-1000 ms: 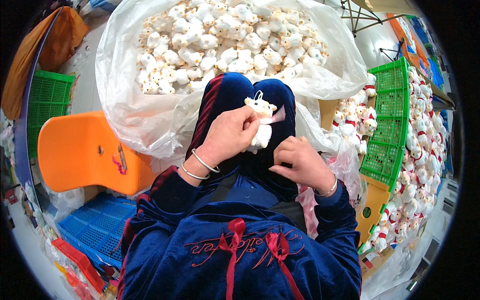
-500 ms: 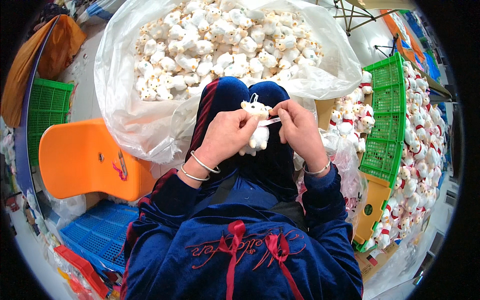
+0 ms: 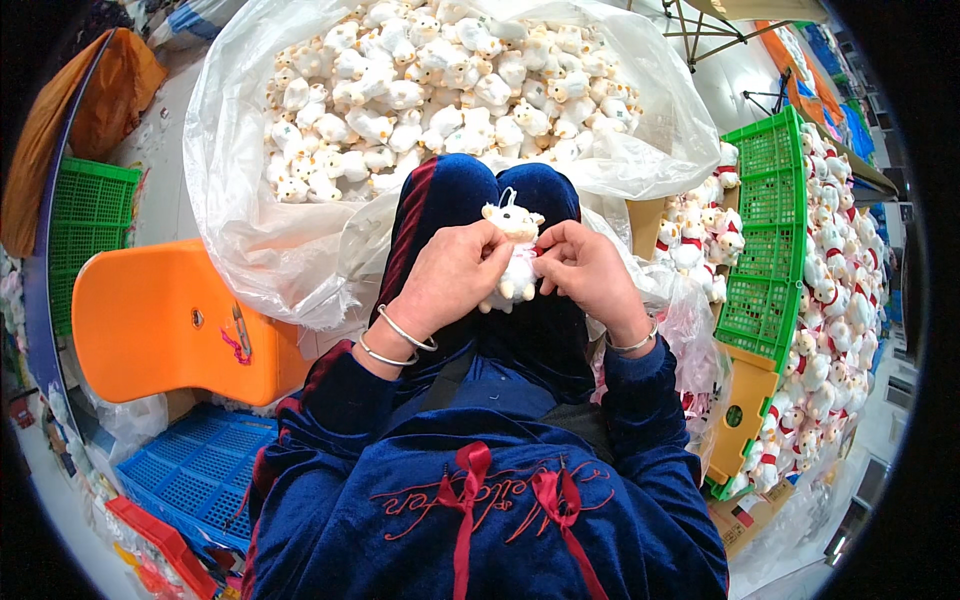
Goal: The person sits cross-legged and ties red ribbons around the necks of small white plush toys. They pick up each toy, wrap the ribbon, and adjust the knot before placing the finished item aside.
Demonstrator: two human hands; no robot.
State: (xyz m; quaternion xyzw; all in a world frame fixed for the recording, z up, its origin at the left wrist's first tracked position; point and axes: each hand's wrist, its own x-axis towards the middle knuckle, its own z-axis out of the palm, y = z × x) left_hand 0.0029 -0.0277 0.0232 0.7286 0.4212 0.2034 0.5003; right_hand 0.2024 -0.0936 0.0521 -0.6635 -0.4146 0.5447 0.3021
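A small white plush animal (image 3: 517, 272) with a cream head and a hanging loop on top is held upright over my lap, facing me. My left hand (image 3: 448, 268) pinches it at the neck from the left side. At the other side of the neck, my right hand (image 3: 585, 272) has thumb and fingers pressed together on a narrow pinkish-red ribbon (image 3: 536, 252). Part of the ribbon is hidden behind the fingers. Beyond my knees, a heap of similar white plush toys (image 3: 440, 85), no red showing on them, fills a big clear plastic bag (image 3: 270, 235).
On the left stands an orange chair (image 3: 135, 320) with thread snips (image 3: 241, 330) on it, above a blue crate (image 3: 205, 460). To the right, a green crate (image 3: 765, 250) stands beside many plush toys with red neckbands (image 3: 830, 300). A clear bag (image 3: 690, 345) lies by my right arm.
My right hand has drawn in closer to the toy's neck and slightly down; the pale strip end that stuck out is now gathered at the neck. My left hand keeps its hold.
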